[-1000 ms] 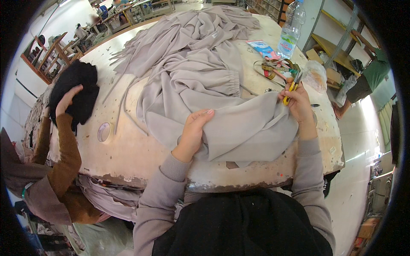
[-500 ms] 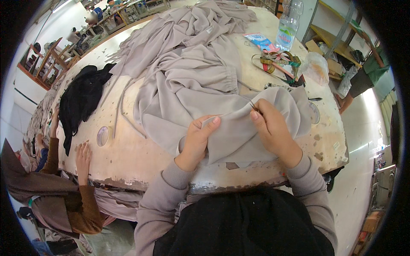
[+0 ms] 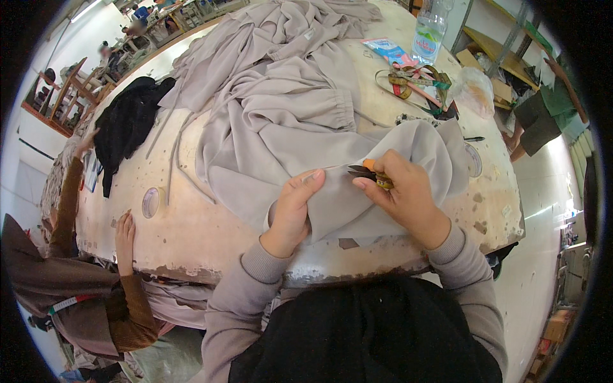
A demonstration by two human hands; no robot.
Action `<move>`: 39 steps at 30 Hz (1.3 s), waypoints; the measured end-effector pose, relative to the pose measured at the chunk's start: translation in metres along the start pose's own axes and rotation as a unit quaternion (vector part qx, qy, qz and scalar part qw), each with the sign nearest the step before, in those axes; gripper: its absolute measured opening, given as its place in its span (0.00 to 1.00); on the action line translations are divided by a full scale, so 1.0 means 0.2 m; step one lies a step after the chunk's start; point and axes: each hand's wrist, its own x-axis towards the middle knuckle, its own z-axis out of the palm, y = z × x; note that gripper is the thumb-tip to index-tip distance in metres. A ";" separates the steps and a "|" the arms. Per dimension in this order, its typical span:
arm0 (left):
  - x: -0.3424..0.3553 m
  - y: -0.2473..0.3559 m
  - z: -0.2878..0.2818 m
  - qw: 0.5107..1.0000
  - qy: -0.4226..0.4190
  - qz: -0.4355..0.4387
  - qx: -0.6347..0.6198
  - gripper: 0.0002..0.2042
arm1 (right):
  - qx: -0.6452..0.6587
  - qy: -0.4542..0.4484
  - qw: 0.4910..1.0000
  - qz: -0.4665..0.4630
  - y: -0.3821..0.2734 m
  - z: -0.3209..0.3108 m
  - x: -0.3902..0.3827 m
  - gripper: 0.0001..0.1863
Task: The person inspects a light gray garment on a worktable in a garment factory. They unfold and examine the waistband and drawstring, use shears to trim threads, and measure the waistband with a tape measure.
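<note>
A large piece of light grey fabric [image 3: 268, 153] lies gathered across the table, with an elastic-looking ruffled edge near its middle. My left hand [image 3: 292, 207] pinches an edge of it between thumb and fingers. Close by on the right, my right hand [image 3: 405, 195] is closed around thread snips [image 3: 369, 173] with dark blades and an orange part. The blades point left toward the pinched edge, slightly parted, just over the cloth. Some of the snips' body is hidden in my palm.
Right of the cloth lie a tape measure [image 3: 402, 86], a water bottle [image 3: 430, 38], a plastic bag [image 3: 474, 92] and a pen [image 3: 474, 138]. A tape roll [image 3: 151, 202] and black cloth [image 3: 131, 127] are at left, beside a co-worker's hand [image 3: 126, 233]. Another person stands at far right.
My right hand has turned, bringing the snips' blades into view toward my left hand. The co-worker at left reaches farther and has shifted the black cloth slightly.
</note>
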 end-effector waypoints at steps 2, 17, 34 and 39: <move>0.00 -0.01 0.00 1.000 -0.001 -0.003 -0.004 0.19 | -0.004 0.016 1.000 -0.017 0.00 0.01 0.00 0.17; 0.00 -0.02 -0.01 0.998 -0.016 -0.032 -0.058 0.15 | -0.054 -0.016 0.997 -0.048 0.01 0.00 0.00 0.15; 0.01 -0.07 0.01 0.993 0.015 0.089 0.072 0.08 | 0.168 -0.077 0.974 0.130 0.13 -0.01 0.05 0.15; 0.00 -0.07 0.03 0.993 0.058 0.069 0.079 0.10 | 0.245 0.049 0.960 0.125 0.11 0.00 0.04 0.13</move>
